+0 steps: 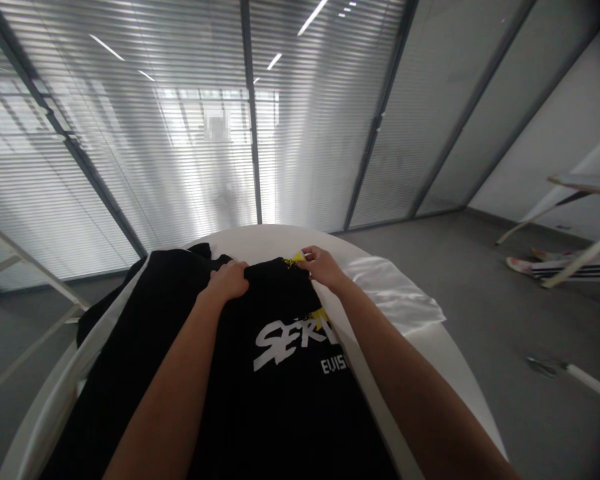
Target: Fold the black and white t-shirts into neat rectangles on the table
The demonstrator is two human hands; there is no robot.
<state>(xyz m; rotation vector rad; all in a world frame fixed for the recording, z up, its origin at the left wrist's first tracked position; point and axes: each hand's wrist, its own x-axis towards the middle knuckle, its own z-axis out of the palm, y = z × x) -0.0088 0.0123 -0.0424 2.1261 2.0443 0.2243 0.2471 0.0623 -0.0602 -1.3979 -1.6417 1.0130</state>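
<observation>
The black shirt (260, 373) with white letters lies spread on the white round tabletop (445, 360). The left hand (227, 280) has its grip closed on the shirt's far edge. The right hand (323, 267) pinches the same edge near a yellow print. A white cloth (395, 293) lies just beside it, to the right.

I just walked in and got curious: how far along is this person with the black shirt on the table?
Early, by the look of it. Done: the black T-shirt lies spread print-up on the white table. In hand: the left hand and right hand both grip its far edge, where the cloth bunches. Left: no neat fold shows yet, and a white cloth lies untouched beside it.
</observation>
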